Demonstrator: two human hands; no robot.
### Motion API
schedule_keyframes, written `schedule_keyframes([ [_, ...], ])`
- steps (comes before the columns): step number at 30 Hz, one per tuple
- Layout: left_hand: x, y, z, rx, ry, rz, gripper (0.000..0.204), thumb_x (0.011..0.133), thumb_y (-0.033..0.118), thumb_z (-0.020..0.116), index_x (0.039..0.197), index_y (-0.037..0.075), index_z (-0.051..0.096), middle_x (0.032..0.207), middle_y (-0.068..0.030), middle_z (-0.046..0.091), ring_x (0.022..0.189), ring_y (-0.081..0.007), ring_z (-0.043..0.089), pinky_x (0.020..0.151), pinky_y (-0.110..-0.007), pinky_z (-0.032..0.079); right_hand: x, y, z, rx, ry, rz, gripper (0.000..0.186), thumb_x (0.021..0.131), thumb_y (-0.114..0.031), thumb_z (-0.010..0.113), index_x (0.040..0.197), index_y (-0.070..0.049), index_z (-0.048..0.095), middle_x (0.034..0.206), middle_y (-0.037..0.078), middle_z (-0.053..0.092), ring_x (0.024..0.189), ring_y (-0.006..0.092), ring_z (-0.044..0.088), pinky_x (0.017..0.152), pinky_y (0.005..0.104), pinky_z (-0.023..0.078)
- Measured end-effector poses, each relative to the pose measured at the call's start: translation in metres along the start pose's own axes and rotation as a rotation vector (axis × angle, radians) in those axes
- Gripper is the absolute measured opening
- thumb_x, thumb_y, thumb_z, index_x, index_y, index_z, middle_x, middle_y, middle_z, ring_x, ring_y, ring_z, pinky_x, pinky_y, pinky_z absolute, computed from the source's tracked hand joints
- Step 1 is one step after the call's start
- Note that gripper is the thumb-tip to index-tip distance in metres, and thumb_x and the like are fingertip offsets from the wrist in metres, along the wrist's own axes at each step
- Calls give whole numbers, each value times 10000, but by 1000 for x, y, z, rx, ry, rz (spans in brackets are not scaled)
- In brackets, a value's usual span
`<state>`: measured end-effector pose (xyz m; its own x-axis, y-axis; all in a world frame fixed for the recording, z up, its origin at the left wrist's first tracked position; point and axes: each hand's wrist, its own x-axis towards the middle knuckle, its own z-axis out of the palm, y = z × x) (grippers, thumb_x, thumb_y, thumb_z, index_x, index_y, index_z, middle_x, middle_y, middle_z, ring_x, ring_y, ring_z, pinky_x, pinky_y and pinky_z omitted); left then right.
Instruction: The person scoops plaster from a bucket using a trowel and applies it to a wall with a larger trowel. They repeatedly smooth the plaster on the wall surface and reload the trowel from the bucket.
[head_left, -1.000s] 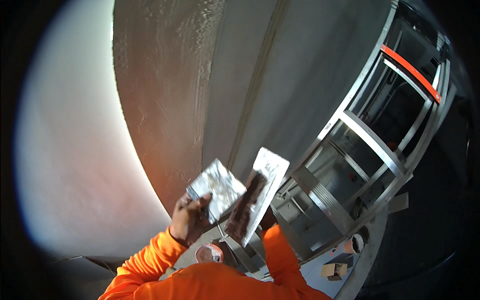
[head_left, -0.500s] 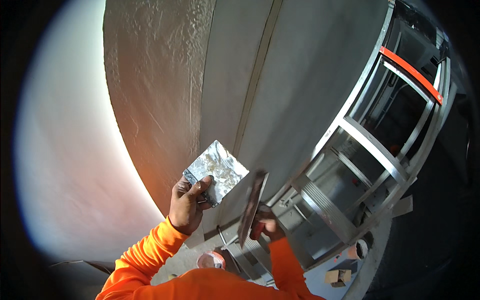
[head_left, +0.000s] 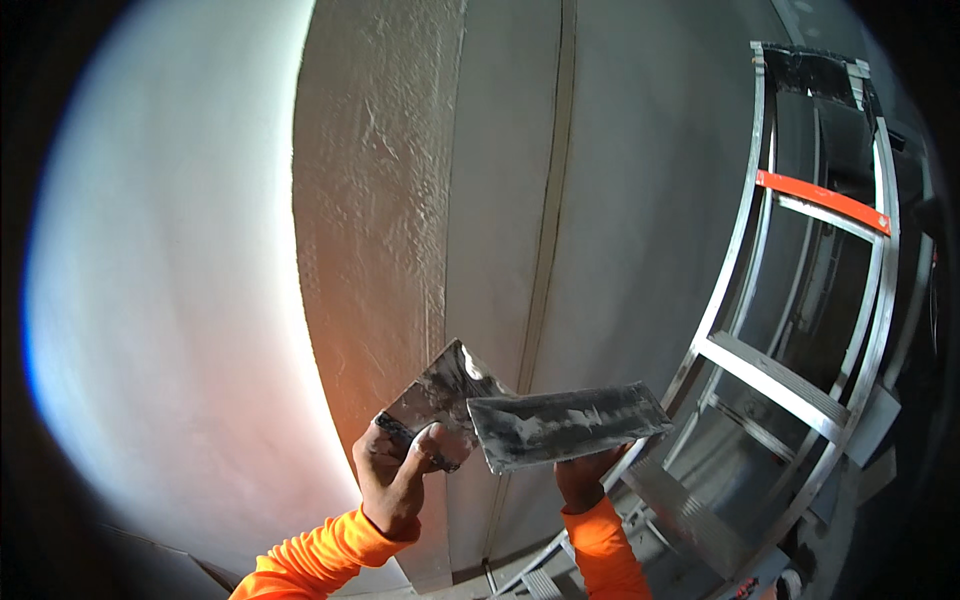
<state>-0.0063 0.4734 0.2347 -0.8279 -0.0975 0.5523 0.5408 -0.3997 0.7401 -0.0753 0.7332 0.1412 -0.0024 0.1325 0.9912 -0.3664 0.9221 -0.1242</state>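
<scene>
My left hand (head_left: 391, 478) grips a square metal scraper (head_left: 425, 400) by its near edge, thumb lying across its face. Dark and light smears cover the metal. Wrapped round a plastering trowel (head_left: 570, 422) from underneath, my right hand (head_left: 584, 480) is partly hidden by the long rectangular blade. The blade, streaked with pale compound, lies nearly level, and its left end overlaps the scraper's right side in view; I cannot tell whether they touch. Ahead of both tools stands a wall with a rough brown coated band (head_left: 375, 190).
A metal stepladder (head_left: 775, 385) with an orange-red crosspiece (head_left: 825, 203) stands to the right. Grey wall panels (head_left: 640, 190) with a narrow vertical seam (head_left: 550, 240) run beside the coated band. A brightly lit pale wall (head_left: 180, 270) fills the left.
The trowel has swung from upright to nearly level and come up beside the scraper. The scraper has tilted, its face now darker. My view has turned, with the bucket below out of sight.
</scene>
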Motion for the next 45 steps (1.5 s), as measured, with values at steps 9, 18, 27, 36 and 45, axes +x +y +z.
schedule_keyframes([
  [9, -22, 15, -22, 277, 10, 200, 273, 955, -101, 598, 1226, -96, 631, 1039, -118, 734, 897, -153, 678, 790, -296, 558, 159, -34, 74, 69, 56, -243, 393, 863, -237, 797, 1240, -203, 692, 1121, 147, 592, 1101, 374, 544, 919, 540, 385],
  [18, -36, 14, -89, 197, 360, 389, 222, 945, -77, 629, 1166, -63, 609, 980, -89, 703, 820, -141, 655, 717, -299, 536, 419, -116, 96, 410, -131, -160, 404, 874, -401, 812, 956, -65, 603, 831, 151, 693, 787, 390, 682, 678, 443, 525],
  [27, -33, 9, -135, 272, 483, 453, 212, 948, -12, 669, 1153, -28, 619, 957, -60, 694, 768, -122, 644, 668, -272, 530, 490, -155, 120, 194, -391, -461, 365, 803, -234, 868, 1006, -13, 660, 930, 182, 724, 876, 330, 713, 790, 411, 547],
  [36, -22, -24, -173, 258, 548, 484, 234, 985, 39, 635, 1207, -13, 584, 1054, -64, 667, 776, -112, 638, 613, -264, 545, 564, -172, 133, 298, -419, -498, 327, 792, -214, 862, 962, -32, 649, 790, 57, 634, 705, 204, 585, 637, 358, 495],
  [45, -21, -40, -183, 226, 589, 422, 277, 1001, 109, 631, 1246, -1, 563, 1032, -44, 623, 803, -109, 601, 645, -248, 516, 533, -175, 111, 255, -994, -460, 324, 797, -144, 856, 821, -100, 536, 692, -38, 458, 586, 88, 444, 503, 284, 377],
])
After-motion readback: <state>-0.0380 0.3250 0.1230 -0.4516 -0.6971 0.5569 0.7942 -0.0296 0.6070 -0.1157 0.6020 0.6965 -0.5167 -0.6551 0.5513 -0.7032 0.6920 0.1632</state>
